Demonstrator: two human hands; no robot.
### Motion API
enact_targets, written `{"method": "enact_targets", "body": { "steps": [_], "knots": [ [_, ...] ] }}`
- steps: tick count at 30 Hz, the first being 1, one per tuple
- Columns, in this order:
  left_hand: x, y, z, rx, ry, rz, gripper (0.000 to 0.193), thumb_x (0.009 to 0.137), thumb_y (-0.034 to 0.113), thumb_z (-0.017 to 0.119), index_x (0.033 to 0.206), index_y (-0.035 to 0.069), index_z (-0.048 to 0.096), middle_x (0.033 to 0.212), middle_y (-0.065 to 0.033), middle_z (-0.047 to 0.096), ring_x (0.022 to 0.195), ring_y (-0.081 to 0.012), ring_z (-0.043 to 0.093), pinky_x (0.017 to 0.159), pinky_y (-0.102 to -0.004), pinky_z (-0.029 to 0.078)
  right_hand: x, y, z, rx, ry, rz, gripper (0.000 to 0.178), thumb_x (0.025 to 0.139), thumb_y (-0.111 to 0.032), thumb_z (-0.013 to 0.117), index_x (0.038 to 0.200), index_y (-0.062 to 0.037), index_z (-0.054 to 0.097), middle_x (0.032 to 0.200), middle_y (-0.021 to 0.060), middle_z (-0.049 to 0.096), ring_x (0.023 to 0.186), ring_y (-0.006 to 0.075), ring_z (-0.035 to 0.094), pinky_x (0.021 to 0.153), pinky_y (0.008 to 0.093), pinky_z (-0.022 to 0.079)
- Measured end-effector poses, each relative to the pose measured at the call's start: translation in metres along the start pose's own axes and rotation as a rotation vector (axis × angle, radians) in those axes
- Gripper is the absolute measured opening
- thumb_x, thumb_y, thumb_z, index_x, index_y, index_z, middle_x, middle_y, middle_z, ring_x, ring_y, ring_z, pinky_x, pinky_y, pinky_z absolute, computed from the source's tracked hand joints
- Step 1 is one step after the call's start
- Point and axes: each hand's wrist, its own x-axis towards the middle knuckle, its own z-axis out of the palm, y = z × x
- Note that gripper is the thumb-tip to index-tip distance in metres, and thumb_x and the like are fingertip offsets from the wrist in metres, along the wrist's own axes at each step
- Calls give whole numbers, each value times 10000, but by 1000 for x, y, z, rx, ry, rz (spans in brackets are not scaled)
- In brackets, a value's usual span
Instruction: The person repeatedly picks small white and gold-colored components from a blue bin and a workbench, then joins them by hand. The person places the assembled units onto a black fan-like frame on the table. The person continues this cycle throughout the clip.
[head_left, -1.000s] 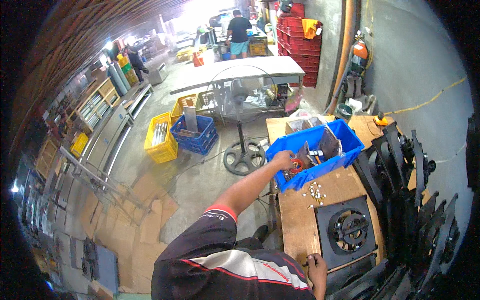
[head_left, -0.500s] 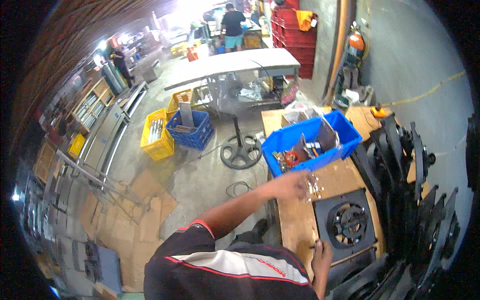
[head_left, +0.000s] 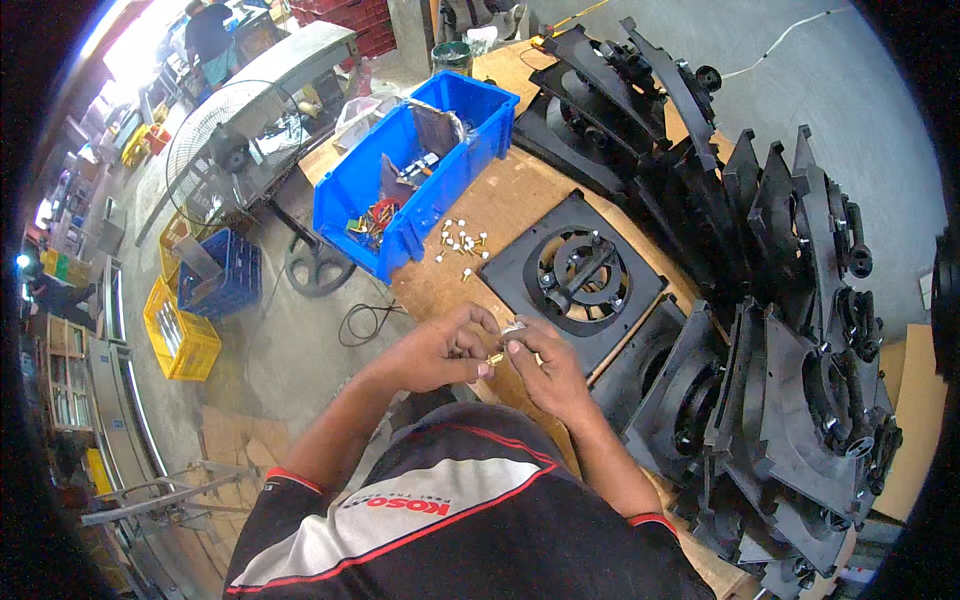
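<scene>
Brass fitting (head_left: 494, 358) sits pinched between both hands above the wooden surface (head_left: 500, 215), near a black fan frame (head_left: 573, 274). Half a second ago the left hand (head_left: 440, 350) reached toward the blue bin (head_left: 400, 185); now it meets the right hand (head_left: 545, 365), each grip clamped on the fitting.

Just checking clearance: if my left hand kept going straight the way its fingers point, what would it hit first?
Probably the right hand: the left hand points at it across a small brass part held between them.
</scene>
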Motion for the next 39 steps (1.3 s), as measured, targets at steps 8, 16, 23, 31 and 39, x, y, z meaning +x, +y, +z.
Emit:
{"method": "enact_targets", "body": {
  "steps": [8, 16, 23, 31, 39],
  "knots": [
    [1, 16, -1, 196, -68, -5, 435, 873, 92, 739, 1242, 50, 513, 886, -37, 702, 845, -130, 667, 750, -302, 511, -4, -3, 2, 96, -56, 1, 268, 956, -206, 598, 1119, -6, 670, 1200, 272, 625, 1172, 418, 582, 1006, 450, 455],
    [2, -1, 10, 114, 181, 137, 304, 900, 85, 697, 1176, 25, 584, 950, -80, 693, 858, -136, 665, 755, -309, 525, -4, -26, -9, -137, -54, -78, 299, 941, -199, 615, 1195, -49, 666, 1222, 216, 636, 1209, 430, 546, 1039, 487, 421],
    [2, 8, 33, 245, 467, 258, 239, 902, 84, 675, 1124, -4, 674, 1055, -156, 710, 954, -239, 701, 820, -338, 539, -4, -24, 1, -95, 128, -98, 289, 928, -172, 636, 1194, -63, 663, 1137, 191, 689, 1196, 436, 553, 1043, 494, 410],
    [5, 13, 27, 779, 506, 631, 265, 832, 91, 733, 1093, 54, 716, 994, -145, 716, 827, -305, 694, 672, -371, 543, -3, -35, 2, -155, 250, -200, 279, 918, -116, 623, 1186, -49, 663, 1017, 182, 712, 1207, 423, 535, 1025, 489, 399],
    [4, 28, 41, 556, 587, 597, 283, 867, 86, 713, 1140, 11, 697, 1020, -162, 716, 888, -288, 718, 752, -340, 562, -1, -42, 0, -217, 357, -306, 292, 893, -90, 635, 1181, -52, 669, 903, 163, 690, 1227, 426, 517, 1020, 500, 385]
  ]
}}
